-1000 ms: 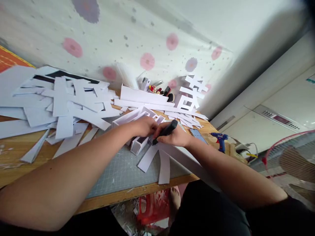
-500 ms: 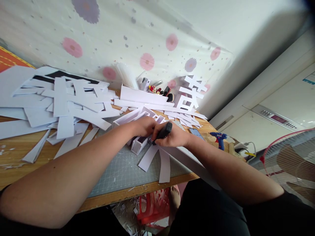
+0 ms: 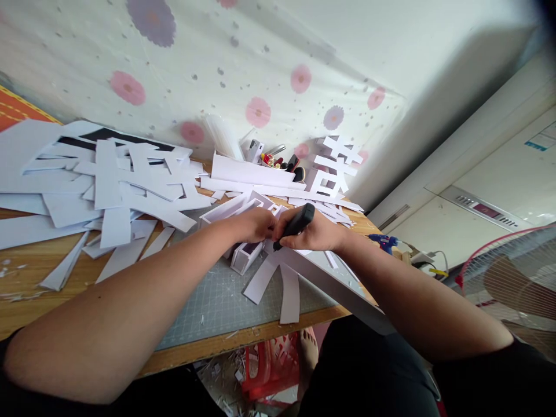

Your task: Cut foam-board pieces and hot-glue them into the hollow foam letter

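My right hand [image 3: 310, 230] is closed around a black utility knife [image 3: 297, 225], whose tip points down at white foam board by the fingers. Close beside it, my left hand [image 3: 257, 225] presses its fingers together on the foam board; the exact grip is partly hidden. From under the hands a long white foam board strip [image 3: 334, 284] runs towards my right thigh. A white foam board character [image 3: 247, 255] with raised box-like walls lies beneath the hands on the grey cutting mat [image 3: 195, 315]. Two flat legs of white board [image 3: 290, 292] spread towards the table edge.
Cut white foam board pieces [image 3: 113, 185] are heaped on the left. A finished raised character [image 3: 332, 168] leans by the wall. On the right are a blue glue gun [image 3: 383, 242] and a fan [image 3: 512, 272]. Below the edge sits a red plastic stool [image 3: 271, 368].
My right hand with the knife has shifted slightly right and up, and the knife tip has moved a little right along the board. My left hand stays nearly in place.
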Demonstrator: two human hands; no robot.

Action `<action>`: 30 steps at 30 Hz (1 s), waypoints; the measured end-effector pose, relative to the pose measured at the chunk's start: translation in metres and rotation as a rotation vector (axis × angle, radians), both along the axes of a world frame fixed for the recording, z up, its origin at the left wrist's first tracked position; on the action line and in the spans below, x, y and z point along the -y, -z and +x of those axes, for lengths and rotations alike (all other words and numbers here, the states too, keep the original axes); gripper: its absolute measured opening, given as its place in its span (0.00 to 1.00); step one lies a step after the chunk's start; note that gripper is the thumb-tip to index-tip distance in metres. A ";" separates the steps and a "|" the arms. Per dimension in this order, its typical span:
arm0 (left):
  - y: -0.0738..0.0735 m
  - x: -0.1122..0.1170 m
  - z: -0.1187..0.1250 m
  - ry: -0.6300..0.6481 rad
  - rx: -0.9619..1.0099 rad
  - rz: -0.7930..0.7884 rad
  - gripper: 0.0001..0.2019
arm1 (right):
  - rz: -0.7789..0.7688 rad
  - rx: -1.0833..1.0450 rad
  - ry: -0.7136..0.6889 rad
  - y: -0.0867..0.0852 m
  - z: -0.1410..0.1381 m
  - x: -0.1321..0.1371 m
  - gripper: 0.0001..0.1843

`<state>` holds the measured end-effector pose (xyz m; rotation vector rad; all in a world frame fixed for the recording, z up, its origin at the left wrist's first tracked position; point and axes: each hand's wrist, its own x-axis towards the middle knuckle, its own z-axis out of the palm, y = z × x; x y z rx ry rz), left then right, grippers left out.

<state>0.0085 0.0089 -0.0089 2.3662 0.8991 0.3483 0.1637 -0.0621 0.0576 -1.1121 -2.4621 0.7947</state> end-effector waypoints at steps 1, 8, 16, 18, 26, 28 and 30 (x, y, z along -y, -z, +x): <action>0.001 -0.001 0.000 0.009 0.000 0.000 0.07 | 0.001 -0.001 -0.004 -0.002 0.000 0.000 0.07; 0.002 0.000 -0.005 0.055 0.028 -0.005 0.07 | -0.012 -0.057 0.006 -0.015 0.005 0.002 0.06; 0.002 0.001 -0.005 0.059 0.058 -0.016 0.07 | 0.171 -0.294 0.209 -0.010 0.072 -0.005 0.08; 0.002 0.001 -0.005 0.070 0.066 -0.014 0.07 | 0.262 -0.080 0.134 0.007 0.091 -0.004 0.09; -0.009 0.009 -0.005 0.061 0.042 0.020 0.08 | 0.282 0.422 0.083 0.082 0.119 0.007 0.26; -0.014 0.012 -0.006 0.035 0.044 0.023 0.09 | 0.265 0.452 0.093 0.086 0.119 0.006 0.31; -0.020 0.015 -0.006 0.004 0.062 0.027 0.09 | 0.251 0.439 0.097 0.080 0.121 0.005 0.34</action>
